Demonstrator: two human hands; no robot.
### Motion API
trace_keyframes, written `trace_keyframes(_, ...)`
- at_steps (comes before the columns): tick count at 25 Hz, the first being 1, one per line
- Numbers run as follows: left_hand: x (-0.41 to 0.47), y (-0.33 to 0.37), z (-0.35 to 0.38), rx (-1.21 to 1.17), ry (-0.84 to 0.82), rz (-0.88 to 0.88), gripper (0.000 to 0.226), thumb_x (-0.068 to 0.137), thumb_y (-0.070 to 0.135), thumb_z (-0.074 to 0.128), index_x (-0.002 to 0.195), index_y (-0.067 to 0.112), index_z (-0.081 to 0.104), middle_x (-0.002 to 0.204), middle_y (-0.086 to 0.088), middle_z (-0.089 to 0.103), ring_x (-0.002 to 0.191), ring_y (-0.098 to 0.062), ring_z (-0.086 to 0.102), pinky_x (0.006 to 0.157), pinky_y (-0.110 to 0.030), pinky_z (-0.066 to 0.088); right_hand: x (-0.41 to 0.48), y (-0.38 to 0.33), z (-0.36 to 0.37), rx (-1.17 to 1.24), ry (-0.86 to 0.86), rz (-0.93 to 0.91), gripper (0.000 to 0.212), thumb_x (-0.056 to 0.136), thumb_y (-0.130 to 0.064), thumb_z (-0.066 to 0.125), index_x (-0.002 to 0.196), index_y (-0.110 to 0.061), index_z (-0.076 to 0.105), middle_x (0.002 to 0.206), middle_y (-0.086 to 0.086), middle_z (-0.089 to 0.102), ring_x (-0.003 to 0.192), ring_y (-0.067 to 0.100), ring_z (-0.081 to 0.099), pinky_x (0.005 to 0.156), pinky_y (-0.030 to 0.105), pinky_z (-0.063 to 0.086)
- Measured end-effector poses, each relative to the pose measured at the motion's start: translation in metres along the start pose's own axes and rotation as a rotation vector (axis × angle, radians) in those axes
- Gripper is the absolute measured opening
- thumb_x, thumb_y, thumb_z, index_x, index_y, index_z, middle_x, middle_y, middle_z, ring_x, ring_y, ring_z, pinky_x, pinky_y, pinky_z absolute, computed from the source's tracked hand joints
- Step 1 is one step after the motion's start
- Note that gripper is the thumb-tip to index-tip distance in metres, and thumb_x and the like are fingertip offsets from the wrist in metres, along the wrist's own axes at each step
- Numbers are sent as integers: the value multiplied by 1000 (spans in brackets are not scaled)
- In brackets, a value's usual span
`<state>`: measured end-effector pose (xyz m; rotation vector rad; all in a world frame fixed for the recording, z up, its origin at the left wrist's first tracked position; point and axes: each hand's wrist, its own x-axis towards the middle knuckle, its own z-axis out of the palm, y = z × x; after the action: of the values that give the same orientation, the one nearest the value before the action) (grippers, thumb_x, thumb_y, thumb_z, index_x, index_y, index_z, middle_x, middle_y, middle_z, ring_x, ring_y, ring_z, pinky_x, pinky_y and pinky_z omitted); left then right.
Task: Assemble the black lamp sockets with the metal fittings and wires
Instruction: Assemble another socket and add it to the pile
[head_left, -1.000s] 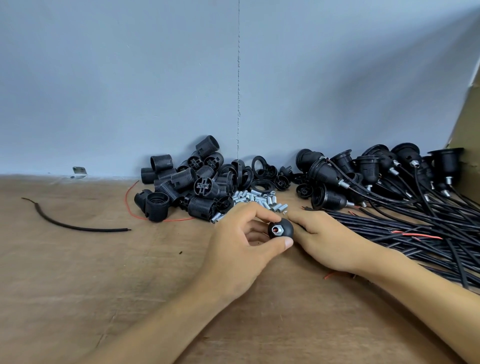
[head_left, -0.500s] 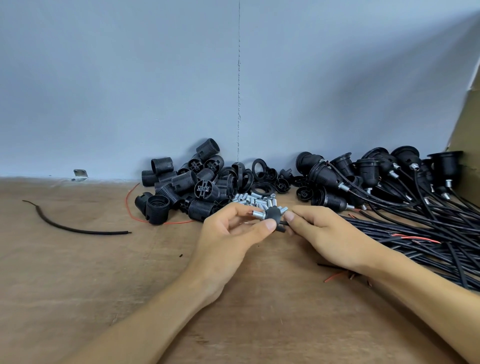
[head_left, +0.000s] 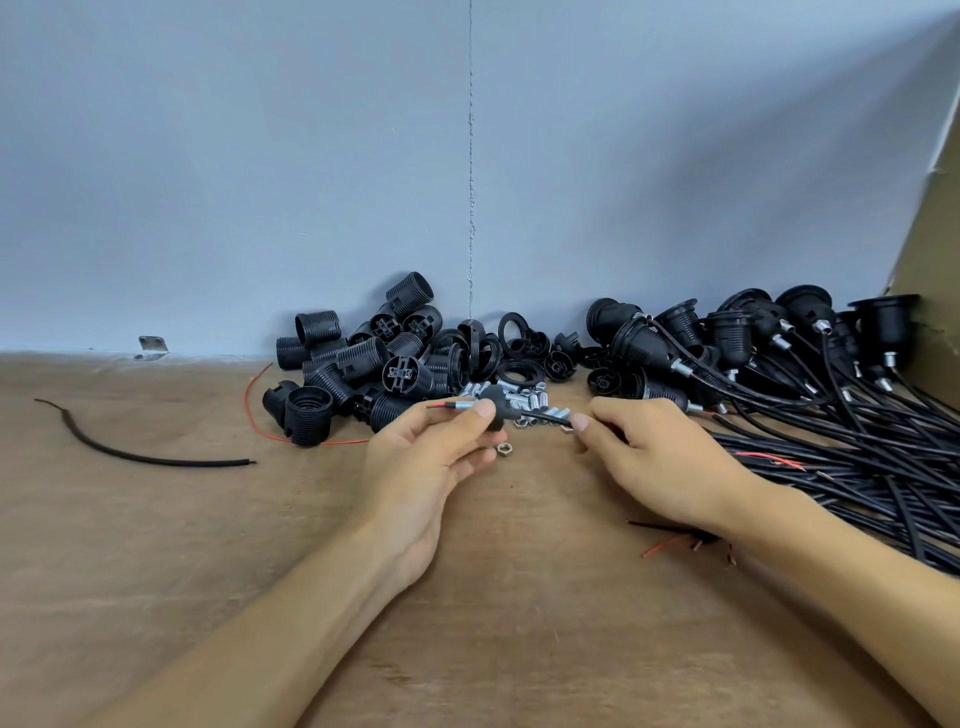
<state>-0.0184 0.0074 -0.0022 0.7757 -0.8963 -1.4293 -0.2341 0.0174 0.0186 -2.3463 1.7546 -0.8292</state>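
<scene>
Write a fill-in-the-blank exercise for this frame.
The left hand holds a black socket cap with a ___ fitting.
The right hand pinches a ___ wire entering the cap.
A ___ wire tip pokes out past the fitting.
Wired sockets are piled to the person's ___.
Missing: metal; black; red; right.

- Left hand (head_left: 431, 467) pinches a black socket cap (head_left: 497, 408), with a metal fitting (head_left: 461, 406) sticking out to its left.
- Right hand (head_left: 660, 462) pinches the black wire (head_left: 545, 417) that runs to the cap.
- Loose socket parts (head_left: 363, 364) are heaped along the table's (head_left: 156, 519) far edge.
</scene>
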Motion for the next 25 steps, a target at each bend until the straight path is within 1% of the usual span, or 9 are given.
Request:
trace_keyframes(4, -3, -2, 4, 51, -126, -37, 12, 69, 18, 80, 81, 14, 82, 97, -11, 79, 90, -27, 77, 70, -25, 60, 1, -18, 10, 143, 83, -183, 14, 103, -34, 47, 97, -32, 59, 68, -18, 59, 66, 6, 55, 58, 17, 36)
trace_keyframes(7, 1, 4, 1, -86, 11, -48, 14, 66, 17, 80, 76, 10, 74, 91, -13, 78, 87, -30, 77, 68, -28, 62, 2, -10, 3, 50, 105, -150, 22, 97, -47, 47, 108, -34, 61, 80, -18, 65, 75, 6, 61, 67, 26, 45)
trace_keyframes(9, 5, 8, -4, -166, 83, -40, 16, 67, 17, 78, 78, 10, 69, 92, -15, 77, 87, -30, 77, 72, -31, 64, -1, 4, -1, -107, 63, -119, 21, 96, -49, 50, 103, -34, 63, 74, -18, 63, 69, 7, 56, 61, 25, 41)
trace_keyframes(11, 6, 8, -5, -151, 65, -41, 17, 69, 18, 78, 80, 9, 70, 92, -13, 77, 88, -30, 77, 73, -31, 64, -2, 7, -1, -158, 13, -131, 19, 99, -45, 51, 99, -31, 64, 71, -17, 59, 70, 10, 53, 60, 28, 40)
trace_keyframes(13, 2, 1, -1, -49, -33, -53, 26, 71, 20, 78, 91, 5, 73, 97, -15, 78, 92, -31, 77, 72, -29, 63, 0, 2, 2, -92, 39, -201, 21, 100, -42, 50, 105, -29, 67, 83, -15, 64, 80, 8, 59, 69, 32, 47)
trace_keyframes(17, 0, 0, 3, -14, -88, -55, 38, 73, 19, 77, 106, 0, 72, 104, -18, 77, 97, -33, 76, 75, -30, 62, 4, -7, 5, 38, 135, -196, 29, 91, -46, 62, 117, -34, 66, 89, -21, 64, 84, -3, 58, 68, 20, 42)
trace_keyframes(21, 6, 6, -4, -158, 35, -50, 22, 88, 13, 69, 105, 0, 71, 105, -21, 76, 93, -31, 77, 71, -31, 63, 1, 4, -1, -14, 152, -104, 20, 92, -37, 65, 111, -39, 67, 78, -29, 61, 76, -5, 57, 65, 13, 37)
trace_keyframes(23, 5, 6, -3, -140, 32, -48, 15, 92, 11, 65, 102, 2, 72, 104, -20, 76, 93, -31, 77, 71, -30, 63, 1, 1, -2, 33, 143, -128, 20, 97, -22, 59, 104, -38, 68, 76, -39, 58, 73, -11, 55, 63, 7, 36)
trace_keyframes(25, 4, 2, -1, -93, -20, -44, 21, 85, 15, 70, 102, 2, 73, 104, -19, 76, 94, -33, 76, 74, -32, 63, 1, -5, 0, 33, 124, -172, 21, 99, -15, 54, 99, -33, 66, 76, -36, 59, 72, -10, 54, 64, 8, 36)
